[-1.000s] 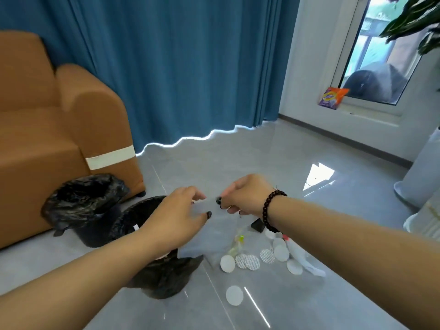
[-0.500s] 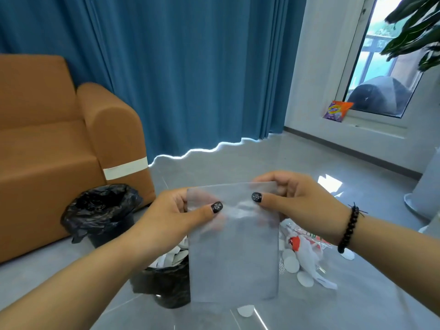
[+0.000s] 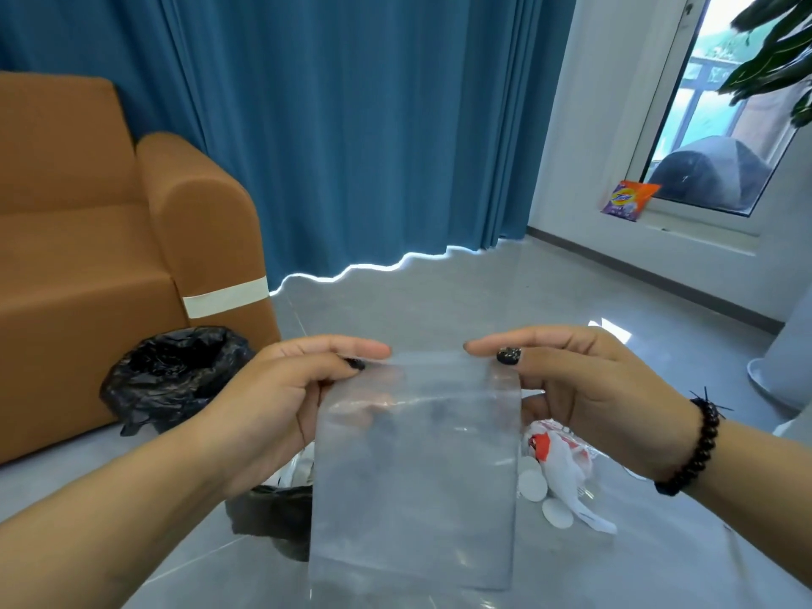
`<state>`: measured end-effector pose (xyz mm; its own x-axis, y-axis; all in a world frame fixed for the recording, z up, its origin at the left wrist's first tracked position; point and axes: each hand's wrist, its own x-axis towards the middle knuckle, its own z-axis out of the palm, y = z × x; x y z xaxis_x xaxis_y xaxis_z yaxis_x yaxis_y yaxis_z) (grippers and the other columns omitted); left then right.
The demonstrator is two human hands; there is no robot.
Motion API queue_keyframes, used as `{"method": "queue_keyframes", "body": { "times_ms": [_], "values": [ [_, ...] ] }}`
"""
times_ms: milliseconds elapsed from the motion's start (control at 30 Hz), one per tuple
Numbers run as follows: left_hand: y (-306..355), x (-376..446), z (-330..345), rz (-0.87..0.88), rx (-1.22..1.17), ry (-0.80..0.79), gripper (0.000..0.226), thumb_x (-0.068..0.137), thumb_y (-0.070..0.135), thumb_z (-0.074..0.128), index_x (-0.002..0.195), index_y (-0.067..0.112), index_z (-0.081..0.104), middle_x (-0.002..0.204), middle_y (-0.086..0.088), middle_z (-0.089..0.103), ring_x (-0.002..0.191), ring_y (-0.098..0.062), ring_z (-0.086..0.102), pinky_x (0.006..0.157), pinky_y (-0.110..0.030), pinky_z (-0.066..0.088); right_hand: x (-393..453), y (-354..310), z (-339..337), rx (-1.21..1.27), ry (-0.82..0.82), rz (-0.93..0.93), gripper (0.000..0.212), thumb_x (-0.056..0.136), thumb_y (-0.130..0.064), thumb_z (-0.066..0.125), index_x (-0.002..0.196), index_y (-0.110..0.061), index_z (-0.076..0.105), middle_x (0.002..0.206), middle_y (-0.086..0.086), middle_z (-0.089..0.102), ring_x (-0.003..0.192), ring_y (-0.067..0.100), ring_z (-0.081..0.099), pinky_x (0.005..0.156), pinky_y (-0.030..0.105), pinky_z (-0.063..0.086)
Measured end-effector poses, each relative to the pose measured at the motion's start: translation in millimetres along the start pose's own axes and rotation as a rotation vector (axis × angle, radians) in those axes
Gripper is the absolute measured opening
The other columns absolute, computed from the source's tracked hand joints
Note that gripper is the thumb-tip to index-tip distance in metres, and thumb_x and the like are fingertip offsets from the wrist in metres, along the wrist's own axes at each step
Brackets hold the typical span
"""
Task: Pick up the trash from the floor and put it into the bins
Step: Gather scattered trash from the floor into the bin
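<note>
Hands held a clear plastic bag up in front of the camera.
The left hand and right hand each pinched a top corner; the bag hung flat, translucent, unprinted. Behind it stood two black-lined bins, white discs and a red-and-white wrapper on the floor; farther off, an orange packet, lettering unreadable.

- Bright daylight enters from the window at upper right.
- Glare glints on the glossy floor beneath the curtain.
- Wide-angle bending at frame edges.
</note>
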<state>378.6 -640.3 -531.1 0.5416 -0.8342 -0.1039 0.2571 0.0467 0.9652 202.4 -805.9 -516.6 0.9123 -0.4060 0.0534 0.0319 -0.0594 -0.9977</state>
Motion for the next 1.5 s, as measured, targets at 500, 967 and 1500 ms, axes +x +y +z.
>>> {"method": "queue_keyframes", "body": {
  "times_ms": [500, 967, 1500],
  "values": [
    [-10, 9, 2, 0.108, 0.222, 0.026, 0.037, 0.07, 0.018, 0.067, 0.108, 0.017, 0.068, 0.092, -0.015, 0.075, 0.082, -0.027, 0.072, 0.064, -0.03, 0.061, 5, 12, 2, -0.1, 0.108, 0.03, 0.027, 0.077, -0.027, 0.068, 0.096, -0.007, 0.072, 0.089, 0.019, 0.071, 0.069, 0.028, 0.069, 0.063, 0.035, 0.058],
    [-11, 10, 5, 0.142, 0.306, 0.111, 0.014, 0.087, 0.017, 0.061, 0.097, 0.012, 0.068, 0.081, -0.01, 0.076, 0.071, -0.019, 0.073, 0.058, -0.024, 0.058, 3, 11, 3, -0.168, 0.071, 0.058, 0.019, 0.083, -0.003, 0.064, 0.101, 0.002, 0.066, 0.083, 0.016, 0.074, 0.065, 0.028, 0.071, 0.055, 0.029, 0.056],
    [-14, 9, 6, 0.182, 0.35, 0.07, 0.024, 0.075, 0.025, 0.065, 0.095, 0.013, 0.068, 0.078, -0.012, 0.075, 0.069, -0.022, 0.072, 0.062, -0.027, 0.059, 3, 14, 4, -0.261, 0.129, 0.025, 0.014, 0.085, -0.004, 0.063, 0.095, -0.007, 0.072, 0.079, 0.016, 0.073, 0.064, 0.024, 0.071, 0.055, 0.03, 0.057]
  ]
}}
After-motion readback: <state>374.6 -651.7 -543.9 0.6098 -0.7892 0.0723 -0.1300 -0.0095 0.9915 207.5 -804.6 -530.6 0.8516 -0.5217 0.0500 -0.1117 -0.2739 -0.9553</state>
